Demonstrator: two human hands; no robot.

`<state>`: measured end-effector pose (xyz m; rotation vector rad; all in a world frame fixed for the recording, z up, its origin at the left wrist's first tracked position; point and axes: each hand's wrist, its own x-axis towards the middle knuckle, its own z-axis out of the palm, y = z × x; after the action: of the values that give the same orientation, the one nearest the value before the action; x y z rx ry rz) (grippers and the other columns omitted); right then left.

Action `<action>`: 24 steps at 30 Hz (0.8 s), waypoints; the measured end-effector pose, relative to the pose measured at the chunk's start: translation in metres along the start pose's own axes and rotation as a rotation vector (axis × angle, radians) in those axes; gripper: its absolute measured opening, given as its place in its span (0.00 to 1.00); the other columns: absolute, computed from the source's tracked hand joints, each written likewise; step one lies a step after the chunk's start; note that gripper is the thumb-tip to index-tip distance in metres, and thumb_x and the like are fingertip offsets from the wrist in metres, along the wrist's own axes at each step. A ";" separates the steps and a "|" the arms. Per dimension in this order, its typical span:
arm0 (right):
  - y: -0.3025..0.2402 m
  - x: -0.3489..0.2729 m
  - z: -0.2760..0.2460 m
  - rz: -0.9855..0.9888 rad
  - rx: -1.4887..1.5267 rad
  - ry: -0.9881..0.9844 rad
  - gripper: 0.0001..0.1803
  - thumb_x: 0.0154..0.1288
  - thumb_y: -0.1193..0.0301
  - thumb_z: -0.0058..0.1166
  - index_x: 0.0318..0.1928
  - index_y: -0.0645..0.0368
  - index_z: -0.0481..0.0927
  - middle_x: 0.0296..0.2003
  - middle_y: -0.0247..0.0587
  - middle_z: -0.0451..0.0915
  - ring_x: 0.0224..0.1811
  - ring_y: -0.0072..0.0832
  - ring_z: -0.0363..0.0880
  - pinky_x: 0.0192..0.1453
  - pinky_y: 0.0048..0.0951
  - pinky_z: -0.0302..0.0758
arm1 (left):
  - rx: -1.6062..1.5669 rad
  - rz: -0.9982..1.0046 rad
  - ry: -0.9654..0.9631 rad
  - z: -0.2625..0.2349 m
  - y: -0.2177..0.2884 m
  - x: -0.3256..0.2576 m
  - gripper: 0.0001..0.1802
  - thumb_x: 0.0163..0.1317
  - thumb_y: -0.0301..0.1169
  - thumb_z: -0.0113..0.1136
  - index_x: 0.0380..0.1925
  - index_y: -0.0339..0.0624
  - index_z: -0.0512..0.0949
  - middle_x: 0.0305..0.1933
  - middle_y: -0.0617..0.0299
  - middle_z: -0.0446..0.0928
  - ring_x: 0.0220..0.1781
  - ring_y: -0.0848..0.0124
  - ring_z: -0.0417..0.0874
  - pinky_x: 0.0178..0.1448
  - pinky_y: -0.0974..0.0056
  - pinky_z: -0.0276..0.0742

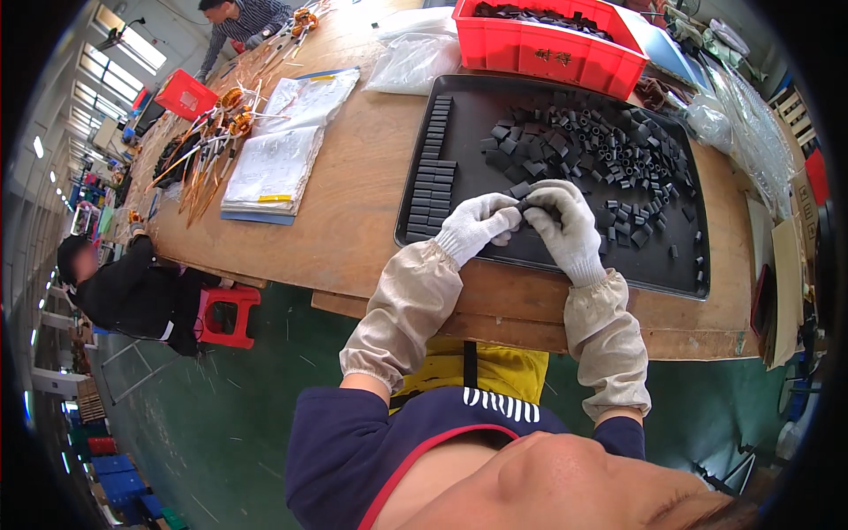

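Observation:
My left hand (480, 228) and my right hand (565, 228), both in white work gloves, meet over the front edge of a black tray (565, 269). Their fingertips pinch together on a small black tube (523, 205), mostly hidden by the gloves. Loose black tubes (623, 146) lie in a heap over the middle and right of the tray, some standing on end. Along the tray's left side, more tubes (431, 196) lie lined up in neat rows.
Behind the tray stands a red bin (548, 53) holding many black pieces. Clear plastic bags (413, 64), an open paper booklet (278, 150) and copper coils with wires (231, 115) lie leftward. A co-worker in black (132, 291) sits beside a red stool (228, 316); another person (243, 26) works beyond.

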<state>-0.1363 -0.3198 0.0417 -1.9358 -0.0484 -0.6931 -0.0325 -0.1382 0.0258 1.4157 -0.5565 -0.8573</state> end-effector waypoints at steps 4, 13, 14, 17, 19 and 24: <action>0.004 0.002 -0.002 -0.093 -0.190 -0.079 0.11 0.55 0.77 0.70 0.39 0.59 0.84 0.50 0.42 0.84 0.52 0.42 0.82 0.55 0.38 0.80 | 0.006 0.020 -0.023 -0.002 -0.002 0.001 0.21 0.74 0.39 0.64 0.57 0.35 0.78 0.45 0.63 0.82 0.40 0.78 0.81 0.48 0.70 0.81; 0.003 -0.001 -0.002 -0.010 -0.107 -0.052 0.21 0.64 0.70 0.68 0.56 0.60 0.80 0.51 0.45 0.83 0.55 0.40 0.83 0.60 0.37 0.79 | 0.525 0.341 0.167 -0.014 0.022 -0.004 0.18 0.72 0.36 0.66 0.57 0.40 0.83 0.45 0.62 0.84 0.45 0.75 0.83 0.53 0.67 0.81; 0.006 0.000 -0.004 0.006 -0.091 -0.034 0.21 0.64 0.70 0.68 0.57 0.59 0.80 0.51 0.46 0.83 0.55 0.40 0.83 0.60 0.37 0.79 | 0.633 0.360 0.235 -0.024 0.036 0.000 0.17 0.71 0.36 0.66 0.55 0.42 0.84 0.46 0.60 0.85 0.47 0.72 0.85 0.55 0.64 0.81; 0.012 -0.001 0.002 0.002 -0.072 -0.017 0.24 0.66 0.69 0.68 0.60 0.58 0.79 0.51 0.45 0.83 0.53 0.38 0.84 0.58 0.36 0.80 | 1.033 0.438 0.433 -0.076 0.048 0.023 0.16 0.65 0.37 0.71 0.52 0.49 0.87 0.52 0.54 0.85 0.52 0.60 0.85 0.58 0.59 0.81; 0.016 -0.002 0.002 -0.015 -0.105 -0.034 0.24 0.66 0.69 0.67 0.61 0.58 0.78 0.51 0.44 0.83 0.53 0.38 0.84 0.57 0.35 0.79 | 1.338 0.332 0.461 -0.093 0.052 0.038 0.14 0.63 0.39 0.71 0.48 0.57 0.89 0.57 0.55 0.82 0.59 0.55 0.81 0.64 0.54 0.78; 0.014 -0.003 -0.001 0.029 -0.126 -0.040 0.26 0.66 0.70 0.67 0.63 0.58 0.77 0.50 0.42 0.84 0.53 0.36 0.84 0.56 0.34 0.79 | 1.639 0.209 0.436 -0.107 0.045 0.060 0.12 0.60 0.43 0.72 0.45 0.69 0.90 0.70 0.56 0.73 0.74 0.50 0.66 0.75 0.50 0.66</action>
<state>-0.1341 -0.3264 0.0287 -2.0672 -0.0016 -0.6510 0.0948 -0.1225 0.0490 2.8020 -1.1125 0.3296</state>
